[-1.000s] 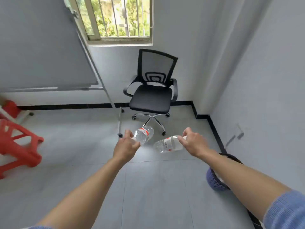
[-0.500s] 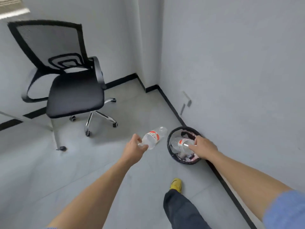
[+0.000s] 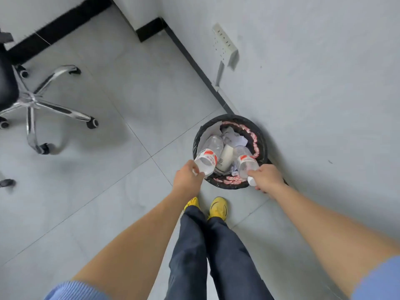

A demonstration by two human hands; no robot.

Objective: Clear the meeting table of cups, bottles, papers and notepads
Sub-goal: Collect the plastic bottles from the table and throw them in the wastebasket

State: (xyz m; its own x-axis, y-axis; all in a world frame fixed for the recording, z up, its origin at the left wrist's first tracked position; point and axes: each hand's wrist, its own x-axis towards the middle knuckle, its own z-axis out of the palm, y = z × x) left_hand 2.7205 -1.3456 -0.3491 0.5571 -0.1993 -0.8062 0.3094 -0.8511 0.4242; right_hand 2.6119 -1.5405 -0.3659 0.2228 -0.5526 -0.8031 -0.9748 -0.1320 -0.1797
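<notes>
1. Bottles, count two. Both are clear, thin-walled plastic cylinders with a red-and-white label band. The left bottle (image 3: 208,155) and the right bottle (image 3: 244,162) look empty, and the right one has a white cap (image 3: 251,181).
2. Hands, count two, bare. The left hand (image 3: 187,177) has its fingers curled round the near end of the left bottle. The right hand (image 3: 268,177) grasps the right bottle at its neck, just by the cap.
3. Position of bottles. Both tilt far end first into the mouth of the waste bin (image 3: 196,140), side by side. Whether they rest on the rubbish below is unclear from this angle.
4. Waste bin, count one. It is round and lined with a glossy black bag, with a red-and-white patterned band inside the rim. It stands on the floor just beside the wall.
5. Bin contents. One white paper cup (image 3: 226,156) lies between the two bottles, with crumpled white paper (image 3: 232,136) behind it.
6. Surroundings. The floor tiles (image 3: 134,87) are smooth, pale grey squares. One office chair base (image 3: 32,98) is a chrome star on black casters. One white socket strip (image 3: 224,45) sits on the wall. Two yellow shoes (image 3: 217,207) show below dark trousers (image 3: 216,256).
</notes>
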